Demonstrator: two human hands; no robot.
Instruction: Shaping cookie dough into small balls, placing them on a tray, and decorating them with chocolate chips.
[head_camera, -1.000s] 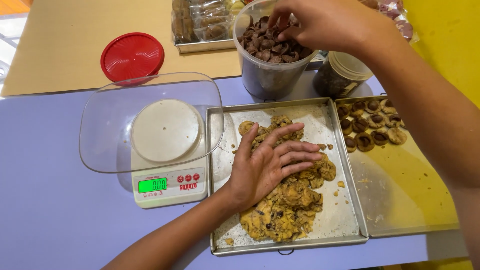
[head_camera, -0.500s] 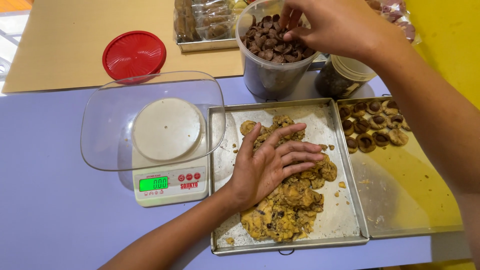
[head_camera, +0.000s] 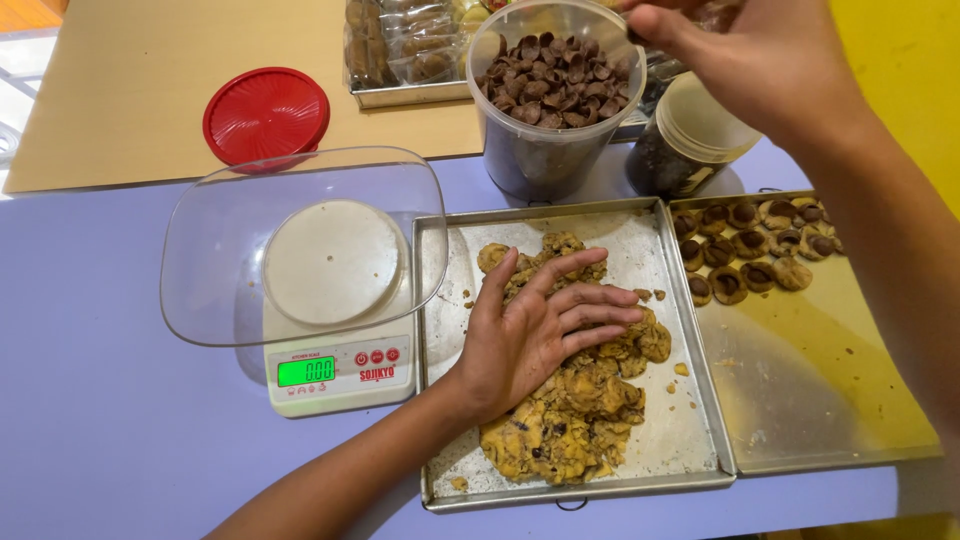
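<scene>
My left hand (head_camera: 535, 335) lies flat, fingers spread, on a lump of chunky cookie dough (head_camera: 570, 425) in a floured square metal tray (head_camera: 660, 250). My right hand (head_camera: 750, 60) hovers at the far right rim of a clear tub (head_camera: 545, 155) filled with cup-shaped chocolate pieces (head_camera: 550, 80). Its fingertips are pinched together, and I cannot tell whether they hold a piece. To the right, a second metal tray (head_camera: 820, 380) carries several small shaped cookies topped with chocolate (head_camera: 750, 255) in its far corner.
A white kitchen scale (head_camera: 335, 375) with a lit green display stands left of the dough tray, an empty clear bowl (head_camera: 220, 250) on it. Behind are a red lid (head_camera: 265, 115), a capped dark jar (head_camera: 690, 140), a tray of wrapped baked goods (head_camera: 400, 45) and a brown sheet (head_camera: 120, 90).
My right hand has lifted out of the chocolate tub and moved to its right rim. My left hand has stayed on the dough.
</scene>
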